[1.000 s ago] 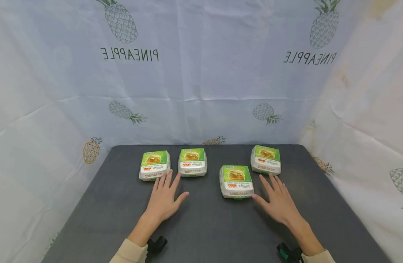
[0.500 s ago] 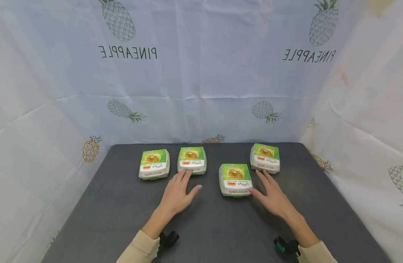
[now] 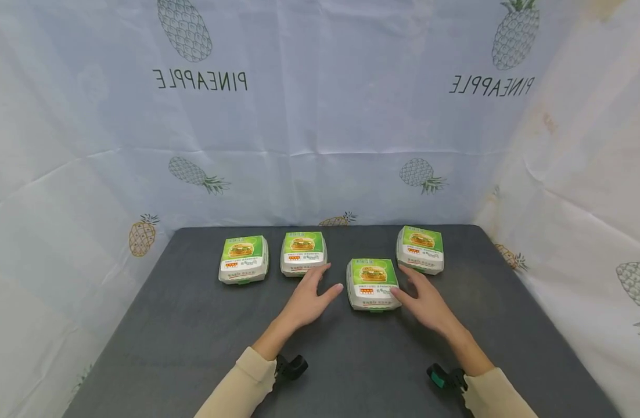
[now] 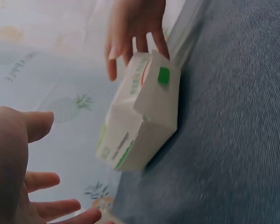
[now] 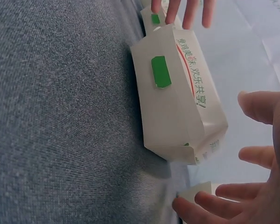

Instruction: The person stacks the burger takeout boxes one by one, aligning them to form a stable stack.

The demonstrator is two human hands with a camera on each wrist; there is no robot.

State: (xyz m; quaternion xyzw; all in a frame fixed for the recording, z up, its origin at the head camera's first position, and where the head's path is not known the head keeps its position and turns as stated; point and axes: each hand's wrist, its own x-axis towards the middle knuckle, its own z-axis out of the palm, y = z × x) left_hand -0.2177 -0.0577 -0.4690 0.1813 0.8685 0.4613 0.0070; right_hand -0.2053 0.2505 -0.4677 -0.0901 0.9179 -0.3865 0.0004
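A white and green burger box (image 3: 373, 284) with a burger picture on its lid lies nearest me, a little right of centre. My left hand (image 3: 307, 297) is just left of it, fingers spread and apart from the box. On the other side my right hand (image 3: 425, 303) has its thumb overlapping the box's right edge in the head view. The left wrist view shows the box's front (image 4: 156, 100) with a green tab, between both hands. From the right wrist, the same box (image 5: 170, 98) stands apart from my right fingers (image 5: 242, 191). Neither hand holds anything.
Three similar burger boxes lie farther back: one at left (image 3: 244, 259), one left of centre (image 3: 304, 253), one behind my right hand (image 3: 420, 249). They rest on a dark grey table (image 3: 158, 348). Pineapple-print cloth (image 3: 341, 104) hangs behind and at both sides.
My left hand has moved right, from before the leftmost box to beside the nearest one. My right hand has shifted slightly left. The boxes keep their places on the table.
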